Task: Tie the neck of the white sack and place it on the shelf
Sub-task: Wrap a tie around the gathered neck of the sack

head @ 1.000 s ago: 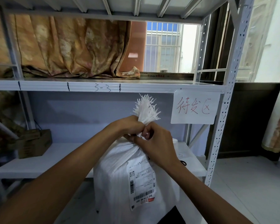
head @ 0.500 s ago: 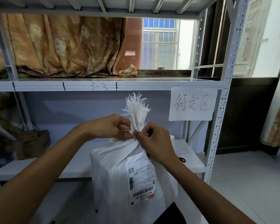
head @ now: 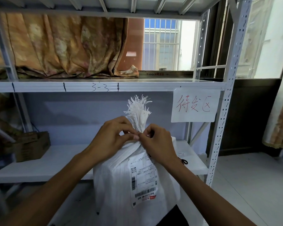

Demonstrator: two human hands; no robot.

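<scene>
Both hands at the sack neck, so step 1 (tying) is in hand; shelving not begun. White woven sack (head: 134, 181) stands upright in front of the metal rack, its body overlapping the front edge of the lower shelf (head: 44, 165); can't tell what it rests on, base is out of frame. Shipping label (head: 143, 178) w/ barcodes faces the camera on the sack's front. Neck (head: 138, 126) is gathered into a tight bunch, frayed white strands fanning up above it. L hand (head: 112, 136) comes in from the left, wrist bent, fingers curled, thumb and forefinger pinched shut at the neck. R hand (head: 157, 141) mirrors it from the right, fingertips pinched closed just beside the L ones, nearly touching. What exactly is pinched (a tie strand vs the sack fabric itself) is too small to tell; no finished knot visible. Both forearms reach up from the bottom corners of the view, elbows low. Next move, by my read: cinch and finish the knot w/ a firm pull apart, keeping the bunch from slipping loose; then regrip lower on the body w/ both hands, since the sack looks full and boxy, and lift it onto the lower shelf, which has free space left of the sack, between it and the cardboard box (head: 31, 145) near the shelf's left end. Paper sign (head: 195, 106) w/ red writing hangs off the upper shelf edge (head: 88, 87), marked 3-3.
</scene>
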